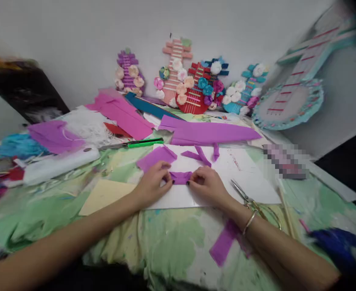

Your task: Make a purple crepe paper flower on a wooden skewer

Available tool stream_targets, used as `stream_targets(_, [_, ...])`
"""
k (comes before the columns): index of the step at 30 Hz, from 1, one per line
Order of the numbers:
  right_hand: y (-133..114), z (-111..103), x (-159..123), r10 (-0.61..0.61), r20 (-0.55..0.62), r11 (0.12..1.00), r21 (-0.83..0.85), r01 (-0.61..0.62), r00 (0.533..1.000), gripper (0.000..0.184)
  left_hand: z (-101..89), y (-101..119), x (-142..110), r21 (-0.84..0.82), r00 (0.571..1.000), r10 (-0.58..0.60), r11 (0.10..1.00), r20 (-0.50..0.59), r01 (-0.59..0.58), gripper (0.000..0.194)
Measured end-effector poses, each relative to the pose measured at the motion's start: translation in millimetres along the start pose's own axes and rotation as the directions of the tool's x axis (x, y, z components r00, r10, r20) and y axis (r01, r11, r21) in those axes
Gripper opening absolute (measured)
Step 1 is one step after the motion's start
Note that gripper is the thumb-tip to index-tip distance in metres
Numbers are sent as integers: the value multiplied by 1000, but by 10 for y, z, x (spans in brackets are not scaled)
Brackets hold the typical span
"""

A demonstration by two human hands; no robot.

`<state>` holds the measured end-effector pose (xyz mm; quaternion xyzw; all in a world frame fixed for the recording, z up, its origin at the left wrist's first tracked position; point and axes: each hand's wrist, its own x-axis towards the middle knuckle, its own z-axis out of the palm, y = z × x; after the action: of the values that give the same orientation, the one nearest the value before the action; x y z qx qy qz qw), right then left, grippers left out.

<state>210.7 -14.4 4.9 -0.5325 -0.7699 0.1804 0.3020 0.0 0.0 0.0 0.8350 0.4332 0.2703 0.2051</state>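
Note:
Between my two hands stretches a small strip of purple crepe paper, its top edge looking folded over. My left hand pinches its left end, and my right hand pinches the right end. Both hands are over a white board. A purple crepe piece lies just behind my left hand, and narrow purple scraps lie beyond the strip. Scissors with gold handles rest beside my right wrist, partly hidden by it. Another purple piece lies under my right forearm.
Decorated guitar shapes with paper flowers lean along the wall. A long purple crepe sheet, pink sheets, a green cutter and a white roll lie behind and left. A yellow sheet is beneath my left forearm.

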Motion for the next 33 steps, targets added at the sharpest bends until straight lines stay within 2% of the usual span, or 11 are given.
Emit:
stream_targets(14, [-33, -1, -7, 0, 7, 999, -53, 0, 1000, 8, 13, 17, 22, 53, 999, -48, 997, 7, 48, 16])
stream_targets(19, [-31, 8, 1, -1, 2, 997, -71, 1, 1000, 8, 17, 33, 34, 70, 1000, -31, 997, 0, 31, 17])
stream_targets(26, [-9, -5, -1, 9, 4, 1000, -26, -9, 1000, 7, -4, 33, 50, 64, 998, -51, 997, 34, 49, 19])
stream_targets(33, [-29, 11, 2, -15, -15, 999, -46, 14, 1000, 6, -1, 46, 61, 50, 998, -56, 997, 12, 55, 16])
